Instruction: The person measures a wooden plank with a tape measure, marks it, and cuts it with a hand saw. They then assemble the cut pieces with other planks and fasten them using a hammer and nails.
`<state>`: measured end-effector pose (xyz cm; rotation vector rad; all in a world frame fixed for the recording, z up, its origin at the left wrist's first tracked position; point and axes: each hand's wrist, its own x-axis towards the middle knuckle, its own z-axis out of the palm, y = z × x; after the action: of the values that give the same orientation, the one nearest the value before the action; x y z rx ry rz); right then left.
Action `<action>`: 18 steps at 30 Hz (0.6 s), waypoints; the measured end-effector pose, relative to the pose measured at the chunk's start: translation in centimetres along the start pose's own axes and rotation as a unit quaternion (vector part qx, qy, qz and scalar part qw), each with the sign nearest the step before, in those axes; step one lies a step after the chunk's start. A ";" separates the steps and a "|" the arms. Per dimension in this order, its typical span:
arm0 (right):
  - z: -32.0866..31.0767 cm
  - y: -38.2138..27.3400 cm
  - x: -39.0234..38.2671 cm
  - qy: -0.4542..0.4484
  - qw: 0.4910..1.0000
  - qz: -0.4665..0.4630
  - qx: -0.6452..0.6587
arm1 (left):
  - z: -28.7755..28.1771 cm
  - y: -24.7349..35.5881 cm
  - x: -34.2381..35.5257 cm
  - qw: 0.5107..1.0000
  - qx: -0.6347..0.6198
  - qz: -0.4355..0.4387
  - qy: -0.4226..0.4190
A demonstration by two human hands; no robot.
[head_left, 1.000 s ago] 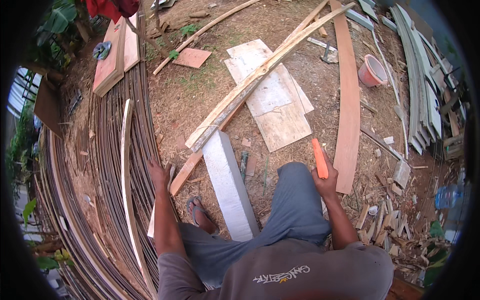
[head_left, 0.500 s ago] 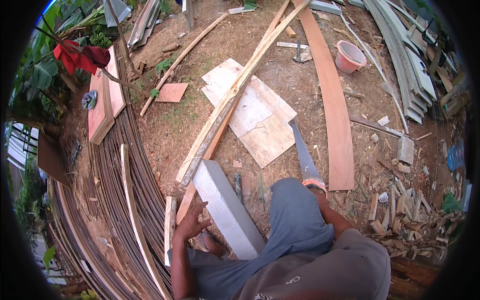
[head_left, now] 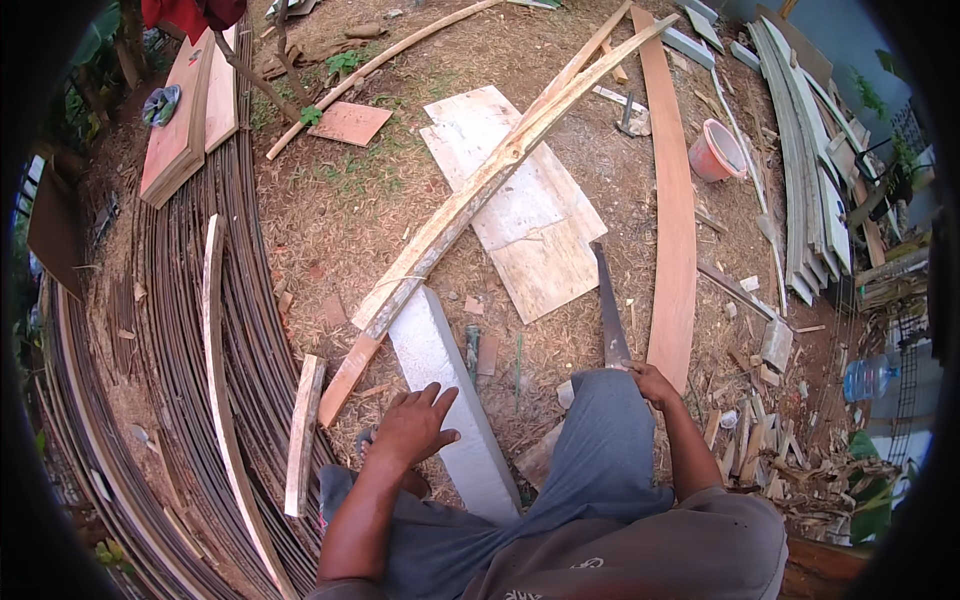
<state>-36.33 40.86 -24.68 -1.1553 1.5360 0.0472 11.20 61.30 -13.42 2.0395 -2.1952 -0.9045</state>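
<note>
A hand saw [head_left: 612,315] points away from me, its handle mostly hidden behind my raised knee. My right hand [head_left: 655,386] is closed round the handle end. My left hand [head_left: 410,428] has its fingers apart and holds nothing; it hovers over or rests beside the pale block-like beam [head_left: 440,375], and contact cannot be made out. A long light timber [head_left: 475,195] lies slantwise with one end on the beam's far end. Under it runs a second, reddish board [head_left: 350,380]. A short wood piece [head_left: 305,435] lies left of my left hand.
Plywood sheets [head_left: 545,255] lie beyond the beam. A long reddish plank [head_left: 668,220] stretches away right of the saw. Thin rods [head_left: 215,330] cover the left side. A pink bucket [head_left: 715,155], a hammer [head_left: 626,112] and wood scraps [head_left: 745,440] are on the right.
My left hand has moved right and forward, toward the beam. My right hand with the saw has come out more from behind my knee. The whole view has shifted.
</note>
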 end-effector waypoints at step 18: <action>15.2 -27.6 -33.9 -0.100 0.921 -0.006 -0.378 | -8.4 -2.7 -29.0 0.930 -0.352 -0.065 -0.081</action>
<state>-11.56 56.72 11.03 -1.6940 1.3499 0.7858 21.24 84.63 3.21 1.7905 -1.4527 -1.6266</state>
